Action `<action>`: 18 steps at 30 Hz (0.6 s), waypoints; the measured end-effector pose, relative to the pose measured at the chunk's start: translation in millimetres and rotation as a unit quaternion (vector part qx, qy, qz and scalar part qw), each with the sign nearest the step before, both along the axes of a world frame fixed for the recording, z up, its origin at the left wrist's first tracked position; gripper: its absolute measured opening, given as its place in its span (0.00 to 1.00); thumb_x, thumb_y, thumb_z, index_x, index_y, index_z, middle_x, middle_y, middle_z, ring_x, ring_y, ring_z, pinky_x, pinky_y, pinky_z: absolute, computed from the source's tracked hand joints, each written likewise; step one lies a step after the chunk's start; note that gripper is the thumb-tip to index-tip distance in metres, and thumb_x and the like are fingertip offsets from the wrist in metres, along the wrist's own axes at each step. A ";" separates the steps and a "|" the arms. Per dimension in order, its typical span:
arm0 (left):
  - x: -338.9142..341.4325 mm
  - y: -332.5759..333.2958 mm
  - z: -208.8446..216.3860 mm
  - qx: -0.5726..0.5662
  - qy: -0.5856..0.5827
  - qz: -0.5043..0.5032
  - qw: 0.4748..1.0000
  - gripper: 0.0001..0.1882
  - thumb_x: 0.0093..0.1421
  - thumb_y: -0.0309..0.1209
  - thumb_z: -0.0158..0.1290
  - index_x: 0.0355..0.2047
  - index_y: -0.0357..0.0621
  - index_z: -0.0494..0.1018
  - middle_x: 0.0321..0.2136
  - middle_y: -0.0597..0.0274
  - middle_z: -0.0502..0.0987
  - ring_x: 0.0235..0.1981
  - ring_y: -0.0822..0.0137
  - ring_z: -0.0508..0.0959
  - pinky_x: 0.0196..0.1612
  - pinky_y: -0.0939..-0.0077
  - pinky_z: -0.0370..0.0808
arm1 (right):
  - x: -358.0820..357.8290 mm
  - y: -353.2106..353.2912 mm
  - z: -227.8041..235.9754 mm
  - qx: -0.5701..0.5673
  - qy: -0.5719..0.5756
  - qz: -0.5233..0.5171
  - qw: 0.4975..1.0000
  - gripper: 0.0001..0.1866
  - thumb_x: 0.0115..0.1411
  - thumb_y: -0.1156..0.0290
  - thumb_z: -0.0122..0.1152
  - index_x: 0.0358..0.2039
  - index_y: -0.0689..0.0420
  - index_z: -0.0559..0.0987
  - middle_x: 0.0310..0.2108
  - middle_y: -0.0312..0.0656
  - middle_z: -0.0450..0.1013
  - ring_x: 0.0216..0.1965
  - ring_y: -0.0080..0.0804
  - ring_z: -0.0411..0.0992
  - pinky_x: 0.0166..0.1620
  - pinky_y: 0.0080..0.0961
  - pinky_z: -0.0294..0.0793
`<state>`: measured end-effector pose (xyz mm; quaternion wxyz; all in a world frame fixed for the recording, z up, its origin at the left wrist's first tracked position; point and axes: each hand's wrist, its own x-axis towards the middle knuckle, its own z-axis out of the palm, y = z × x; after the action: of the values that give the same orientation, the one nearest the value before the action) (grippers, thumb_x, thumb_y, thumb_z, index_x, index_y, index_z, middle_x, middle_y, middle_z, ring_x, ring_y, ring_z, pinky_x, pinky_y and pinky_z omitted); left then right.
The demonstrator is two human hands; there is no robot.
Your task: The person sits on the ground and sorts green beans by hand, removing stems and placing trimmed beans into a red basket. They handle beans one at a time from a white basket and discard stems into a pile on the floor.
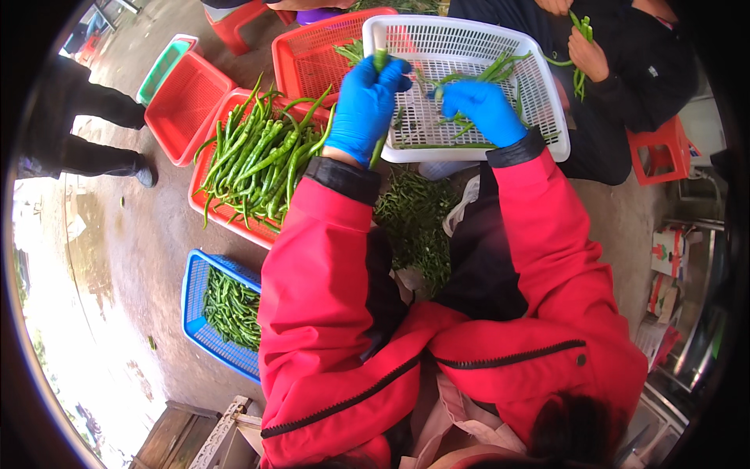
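My left hand (362,111), in a blue glove, is closed round a long green chili pepper (380,59); one end shows above the fingers and more green shows below the wrist. Over the white basket (476,30), my right hand (486,111) wears the same kind of glove and has its fingertips pinched together. Something small and pale seems to be at those fingertips, too blurred to name. Several green peppers (496,70) and stem bits lie in the white basket. Left of my left hand, a red basket (205,168) holds a heap of long green chili peppers (262,156).
A blue basket (211,344) of small green peppers (233,309) stands at lower left. Green trimmings (414,219) lie between my knees. Across from me, another person's hand (587,53) holds green peppers. Stacked red baskets (183,102), a red stool (660,152) and a standing person's legs (101,129) surround the spot.
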<state>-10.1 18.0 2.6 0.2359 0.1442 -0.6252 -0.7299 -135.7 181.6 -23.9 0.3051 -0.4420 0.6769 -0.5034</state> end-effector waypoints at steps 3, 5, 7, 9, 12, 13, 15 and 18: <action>1.6 -7.2 -0.6 0.062 -0.026 0.020 0.998 0.10 0.61 0.33 0.50 0.34 0.38 0.73 0.23 0.63 0.75 0.23 0.74 0.74 0.28 0.81 0.73 | -22.6 14.9 -26.9 0.127 0.049 0.139 0.981 0.11 0.56 0.74 0.57 0.40 0.61 0.77 0.37 0.40 0.76 0.38 0.28 0.73 0.43 0.25 0.71; 0.1 -7.4 -2.6 0.026 -0.028 0.057 0.998 0.09 0.58 0.31 0.53 0.34 0.39 0.73 0.22 0.67 0.74 0.22 0.75 0.72 0.27 0.82 0.72 | -38.7 14.5 -57.0 0.206 0.110 0.085 0.969 0.12 0.55 0.73 0.58 0.41 0.59 0.77 0.37 0.41 0.76 0.40 0.30 0.72 0.44 0.28 0.71; -4.5 -6.1 -4.4 -0.047 -0.016 0.101 0.994 0.08 0.55 0.29 0.56 0.34 0.39 0.74 0.22 0.69 0.73 0.21 0.77 0.71 0.27 0.84 0.71 | -70.6 16.5 -77.7 0.275 0.256 -0.036 0.926 0.11 0.54 0.71 0.57 0.38 0.56 0.79 0.36 0.44 0.75 0.38 0.40 0.73 0.42 0.35 0.72; -3.2 -4.5 -6.0 -0.079 -0.043 0.096 0.991 0.08 0.52 0.27 0.58 0.33 0.39 0.75 0.23 0.70 0.74 0.23 0.79 0.71 0.28 0.84 0.70 | -84.0 17.3 -105.3 0.275 0.418 -0.056 0.864 0.09 0.53 0.70 0.55 0.35 0.54 0.79 0.33 0.44 0.74 0.35 0.44 0.73 0.38 0.40 0.73; -3.6 -4.4 -6.5 -0.075 -0.052 0.098 0.991 0.08 0.50 0.25 0.59 0.31 0.38 0.78 0.25 0.70 0.76 0.25 0.80 0.71 0.30 0.85 0.70 | -90.3 13.3 -144.5 0.265 0.529 0.005 0.806 0.07 0.52 0.70 0.54 0.31 0.51 0.79 0.30 0.44 0.73 0.33 0.44 0.74 0.34 0.41 0.73; -3.7 -4.7 -6.5 -0.063 -0.054 0.098 0.992 0.08 0.50 0.25 0.59 0.31 0.38 0.78 0.25 0.69 0.76 0.26 0.80 0.72 0.31 0.85 0.70 | -89.1 8.7 -156.7 0.294 0.556 0.030 0.777 0.07 0.52 0.70 0.54 0.30 0.50 0.79 0.29 0.44 0.73 0.34 0.43 0.74 0.33 0.41 0.74; -3.9 -5.2 -6.5 -0.050 -0.064 0.103 0.991 0.07 0.50 0.26 0.59 0.31 0.37 0.78 0.25 0.68 0.77 0.25 0.78 0.73 0.31 0.84 0.71 | -88.5 2.8 -173.5 0.318 0.612 0.089 0.718 0.06 0.50 0.70 0.54 0.27 0.49 0.79 0.27 0.42 0.72 0.33 0.39 0.74 0.29 0.39 0.73; -5.2 -6.2 -6.2 -0.033 -0.081 0.090 0.992 0.07 0.51 0.26 0.59 0.30 0.36 0.77 0.25 0.66 0.77 0.24 0.76 0.74 0.30 0.83 0.72 | -92.5 -5.6 -182.8 0.293 0.662 0.105 0.682 0.05 0.49 0.71 0.53 0.25 0.52 0.78 0.25 0.44 0.70 0.31 0.42 0.73 0.28 0.40 0.71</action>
<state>-15.3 11.8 -3.5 0.2541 0.2508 -0.6501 -0.6707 -228.3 176.0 -206.6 -0.0584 -0.6164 0.7644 0.1797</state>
